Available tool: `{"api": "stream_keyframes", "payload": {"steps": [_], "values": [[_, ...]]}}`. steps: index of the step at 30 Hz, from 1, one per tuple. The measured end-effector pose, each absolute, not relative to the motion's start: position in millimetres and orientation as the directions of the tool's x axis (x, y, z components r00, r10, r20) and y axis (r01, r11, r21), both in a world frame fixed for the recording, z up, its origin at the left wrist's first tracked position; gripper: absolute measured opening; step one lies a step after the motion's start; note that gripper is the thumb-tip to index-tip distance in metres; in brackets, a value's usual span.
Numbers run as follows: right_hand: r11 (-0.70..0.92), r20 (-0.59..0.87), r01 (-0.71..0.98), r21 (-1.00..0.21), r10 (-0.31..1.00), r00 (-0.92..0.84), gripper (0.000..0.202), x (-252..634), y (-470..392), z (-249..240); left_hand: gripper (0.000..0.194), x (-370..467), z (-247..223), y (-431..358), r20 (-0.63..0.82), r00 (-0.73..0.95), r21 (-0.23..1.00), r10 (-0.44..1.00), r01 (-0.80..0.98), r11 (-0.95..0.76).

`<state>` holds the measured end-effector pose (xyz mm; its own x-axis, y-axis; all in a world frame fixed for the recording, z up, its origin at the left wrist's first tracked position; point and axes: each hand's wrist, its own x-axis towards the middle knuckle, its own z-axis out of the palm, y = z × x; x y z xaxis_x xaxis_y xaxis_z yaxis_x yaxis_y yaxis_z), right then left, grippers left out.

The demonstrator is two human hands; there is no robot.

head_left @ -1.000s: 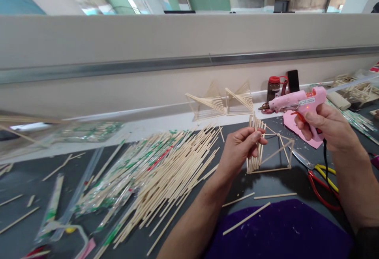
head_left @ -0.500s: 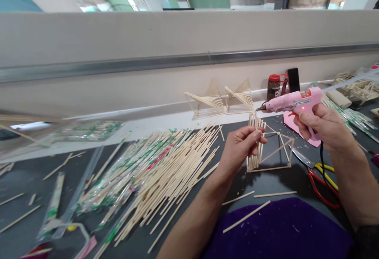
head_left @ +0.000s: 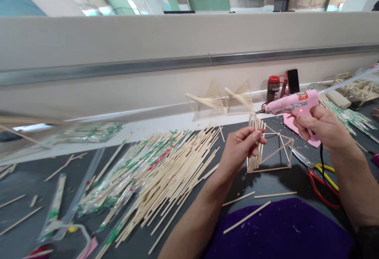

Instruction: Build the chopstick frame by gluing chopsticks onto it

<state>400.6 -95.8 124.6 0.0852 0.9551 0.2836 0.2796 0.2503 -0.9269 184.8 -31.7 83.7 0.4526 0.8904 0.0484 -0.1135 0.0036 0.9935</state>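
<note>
My right hand (head_left: 327,126) is wrapped round the handle of a pink hot glue gun (head_left: 291,104), its light glowing red. The gun's metal nozzle points left and is at the upper end of a thin wooden stick (head_left: 255,121). Between thumb and fingers, my left hand (head_left: 241,142) pinches that stick nearly upright. Just behind the left fingers stands a frame of wooden sticks (head_left: 275,168), with a row of close-set sticks on its left side. The fingers partly hide this row, so whether they also touch it I cannot tell.
Loose wooden sticks (head_left: 177,168) and plastic-wrapped ones lie to the left. Red-and-yellow-handled pliers (head_left: 314,168) are at the right. Two finished-looking stick models (head_left: 207,103), a red-capped bottle (head_left: 272,89) and a phone (head_left: 293,80) stand by the wall. Another person's hand (head_left: 375,113) shows at the right edge.
The glue gun has shifted slightly down and left, its nozzle now at the stick's top. My left hand keeps its place. Another person's hand has come into view at the right edge.
</note>
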Motion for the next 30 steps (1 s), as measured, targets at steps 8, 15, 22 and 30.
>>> {"api": "stream_keyframes", "payload": {"steps": [8,15,22,30], "values": [[0.237,0.264,0.275,-0.932,0.962,0.065,0.038,400.8,-96.2,127.5,0.034,185.2,81.4,-31.2,0.067,0.484,0.994,0.873,-0.111,-0.015],[0.251,0.283,0.292,-0.923,0.956,0.072,0.040,402.2,-95.0,125.2,0.039,184.8,79.9,-29.8,0.081,0.489,0.994,0.869,-0.105,-0.034],[0.267,0.292,0.266,-0.926,0.955,0.060,0.035,402.4,-95.5,125.9,0.040,183.9,76.5,-30.0,0.087,0.574,0.992,0.814,-0.123,-0.019],[0.244,0.279,0.315,-0.917,0.958,0.071,0.039,404.0,-95.8,127.6,0.038,183.4,76.7,-31.4,0.119,0.578,0.986,0.808,-0.162,-0.029]]}}
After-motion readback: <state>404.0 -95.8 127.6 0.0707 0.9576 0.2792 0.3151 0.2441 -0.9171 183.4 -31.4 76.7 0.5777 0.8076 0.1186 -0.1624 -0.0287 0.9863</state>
